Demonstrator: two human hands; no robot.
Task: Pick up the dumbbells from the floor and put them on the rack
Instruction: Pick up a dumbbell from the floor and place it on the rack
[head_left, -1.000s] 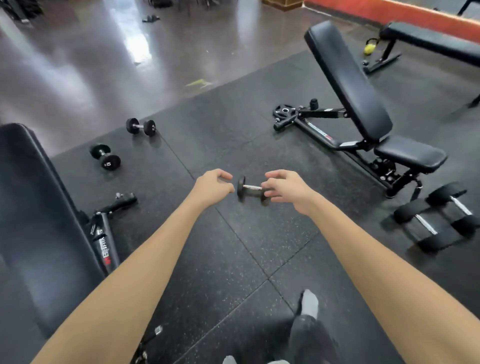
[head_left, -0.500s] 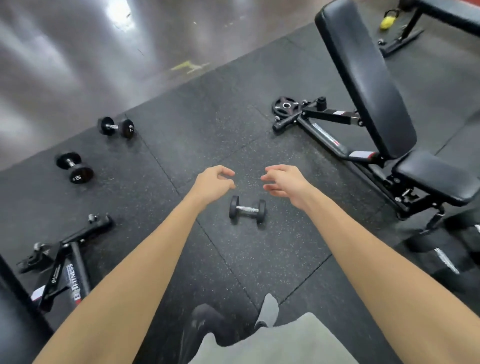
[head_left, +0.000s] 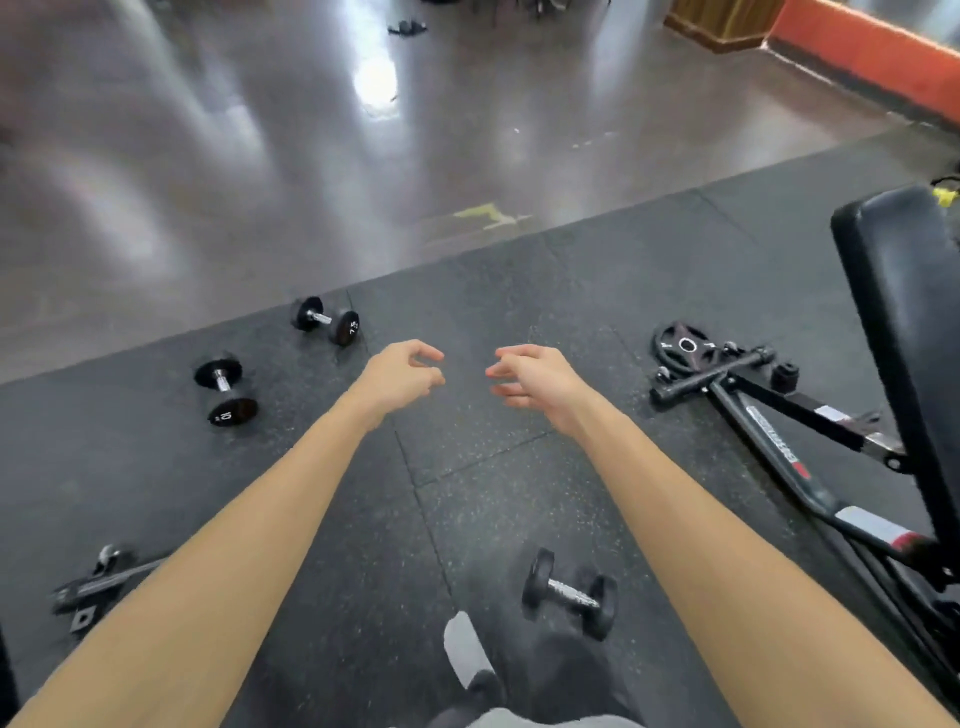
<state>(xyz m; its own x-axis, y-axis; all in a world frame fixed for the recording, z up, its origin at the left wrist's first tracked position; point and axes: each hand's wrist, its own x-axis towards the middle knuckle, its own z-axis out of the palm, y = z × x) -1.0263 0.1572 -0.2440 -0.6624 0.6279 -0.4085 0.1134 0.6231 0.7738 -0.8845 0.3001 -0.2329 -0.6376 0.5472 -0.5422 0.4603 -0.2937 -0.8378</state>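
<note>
Nearest dumbbell (head_left: 570, 594) lies on mat just ahead of my foot (head_left: 467, 649), between my forearms, untouched. Risk I see: stepping on it or kicking it so it rolls, since my gaze is further out. Left hand (head_left: 400, 376) and right hand (head_left: 535, 376) outstretched, side by side but apart, fingers loosely curled, holding nothing. Farther left: 10 dumbbell (head_left: 226, 389), then 7.5 dumbbell (head_left: 328, 320) near mat edge. Rack not visible.
</note>
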